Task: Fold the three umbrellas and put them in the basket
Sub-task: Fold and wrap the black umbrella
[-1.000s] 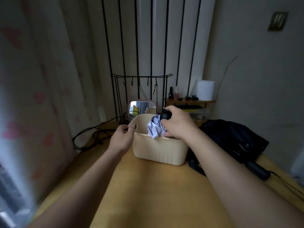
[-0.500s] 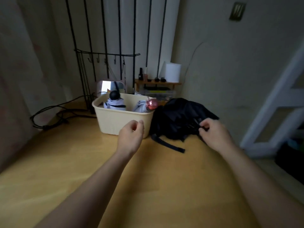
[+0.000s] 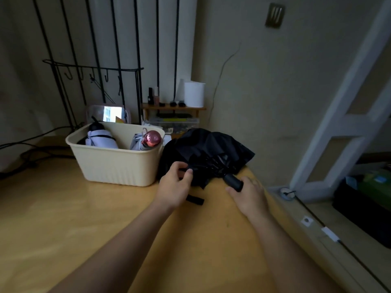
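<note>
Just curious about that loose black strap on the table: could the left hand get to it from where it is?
Probably yes. The strap lies in the open on the table, just beside the left hand, with nothing over it. That hand is pinching the black umbrella, though.

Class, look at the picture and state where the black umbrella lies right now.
In the head view, the black umbrella lies unfolded on the wooden table, right of the cream basket, with both hands on it.

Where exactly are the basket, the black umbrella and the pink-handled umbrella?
basket (image 3: 115,166): head view, on its bare front wall.
black umbrella (image 3: 203,146): head view, on its loose canopy fabric.
pink-handled umbrella (image 3: 152,138): head view, on its shiny pink handle.
</note>
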